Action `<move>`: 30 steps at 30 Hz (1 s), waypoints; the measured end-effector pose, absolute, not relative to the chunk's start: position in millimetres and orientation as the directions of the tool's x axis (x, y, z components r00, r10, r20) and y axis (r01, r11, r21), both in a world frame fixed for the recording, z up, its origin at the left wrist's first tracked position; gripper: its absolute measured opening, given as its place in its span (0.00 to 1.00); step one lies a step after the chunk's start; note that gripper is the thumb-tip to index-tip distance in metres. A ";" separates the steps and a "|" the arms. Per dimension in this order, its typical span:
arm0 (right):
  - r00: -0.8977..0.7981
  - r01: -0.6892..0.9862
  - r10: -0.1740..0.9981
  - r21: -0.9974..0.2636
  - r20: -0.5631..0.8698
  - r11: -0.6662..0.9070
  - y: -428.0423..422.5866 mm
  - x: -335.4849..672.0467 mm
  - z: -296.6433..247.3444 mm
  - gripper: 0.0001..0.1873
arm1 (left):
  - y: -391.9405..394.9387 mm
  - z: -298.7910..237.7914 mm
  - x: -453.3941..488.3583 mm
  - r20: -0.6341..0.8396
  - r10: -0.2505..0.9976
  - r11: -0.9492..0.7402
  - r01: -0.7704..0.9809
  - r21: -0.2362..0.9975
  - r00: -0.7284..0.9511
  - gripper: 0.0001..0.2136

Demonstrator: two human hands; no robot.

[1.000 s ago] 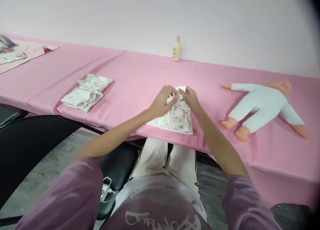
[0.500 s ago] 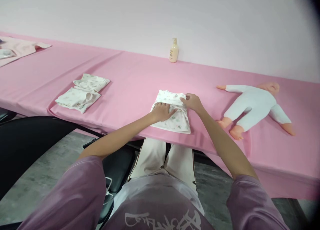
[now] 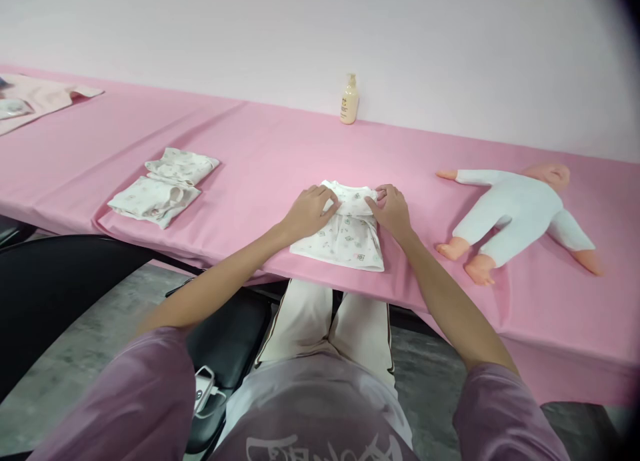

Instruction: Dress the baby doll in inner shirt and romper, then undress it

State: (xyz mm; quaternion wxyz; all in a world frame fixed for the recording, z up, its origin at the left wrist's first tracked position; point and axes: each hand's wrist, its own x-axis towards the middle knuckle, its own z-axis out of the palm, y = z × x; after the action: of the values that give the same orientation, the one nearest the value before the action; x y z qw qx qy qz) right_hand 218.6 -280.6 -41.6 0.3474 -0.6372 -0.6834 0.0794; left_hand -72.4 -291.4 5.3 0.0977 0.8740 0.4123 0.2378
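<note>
A white baby shirt (image 3: 345,239) with a small print lies on the pink-covered table in front of me, its neckline away from me and its upper part folded across. At its left shoulder edge is my left hand (image 3: 311,211), fingers curled and thumb on the cloth. My right hand (image 3: 393,211) pinches the opposite shoulder edge between thumb and fingers. The fingertips of both hands are partly hidden. The lower hem spreads flat toward the table's front edge.
Folded printed baby clothes (image 3: 159,189) lie to the left. A baby doll (image 3: 515,211) in white lies at the right. Against the wall stands a pump bottle (image 3: 349,101). A pale pink cloth (image 3: 47,101) is far left, and a black chair (image 3: 225,341) stands below the table (image 3: 260,154).
My left hand has moved from lying flat on the middle of the shirt to its left shoulder edge. My right hand stays at the right edge, and the shirt lies flatter and wider.
</note>
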 end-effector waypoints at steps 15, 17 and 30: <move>0.019 0.943 0.975 -0.328 0.220 0.055 -285.0 220.0 -60.6 0.43 | -234.5 -41.7 -85.5 0.139 0.784 -0.608 0.701 0.374 0.605 0.37; 0.064 0.952 0.966 -0.307 0.250 0.016 -289.5 218.7 -52.1 0.38 | -235.1 -39.6 -85.4 0.213 0.795 -0.602 0.695 0.392 0.568 0.36; 0.139 0.901 0.986 -0.424 0.088 -0.089 -296.2 218.6 -33.1 0.25 | -210.4 -44.7 -99.8 0.318 0.842 -0.539 0.672 0.509 0.435 0.25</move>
State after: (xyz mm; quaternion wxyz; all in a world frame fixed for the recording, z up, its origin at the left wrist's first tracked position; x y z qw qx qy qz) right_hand 218.6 -296.2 -33.1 0.1927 -0.7295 -0.6469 0.1108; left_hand -99.8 -210.4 -44.7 0.1549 0.8327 0.4546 0.2756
